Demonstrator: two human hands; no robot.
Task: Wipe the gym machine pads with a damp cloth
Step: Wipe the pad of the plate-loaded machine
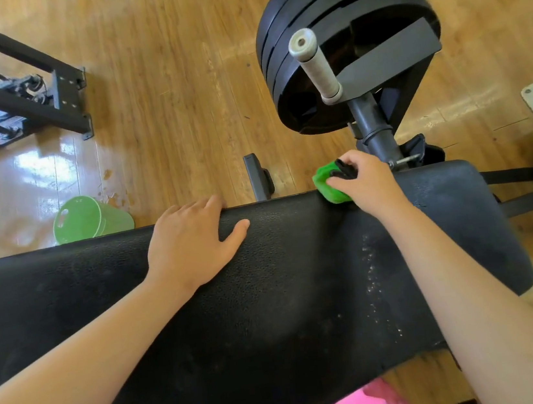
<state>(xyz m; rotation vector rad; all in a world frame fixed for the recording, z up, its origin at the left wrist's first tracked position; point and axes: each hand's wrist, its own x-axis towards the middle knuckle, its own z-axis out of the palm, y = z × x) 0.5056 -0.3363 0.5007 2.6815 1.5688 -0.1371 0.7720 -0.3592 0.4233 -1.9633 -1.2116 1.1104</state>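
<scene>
Pad (269, 286), black, left end cut off; left grip (192, 242) flat on it, fingers straight. Right grip (364, 182) clutches green cloth (325, 184) at pad's far edge (cloth partly hidden under fingers). Green bucket (91, 218) beyond, base hidden.

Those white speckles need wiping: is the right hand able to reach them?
Probably yes: only bare pad lies between the right hand, gripping the cloth at the far edge, and the speckles.

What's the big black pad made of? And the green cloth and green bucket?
The pad looks like vinyl or fake leather: pebbly grain, dull sheen. The cloth seems soft, fuzzy fabric; it bunches. The bucket is likely plastic: smooth, glossy, thin-walled.
</scene>
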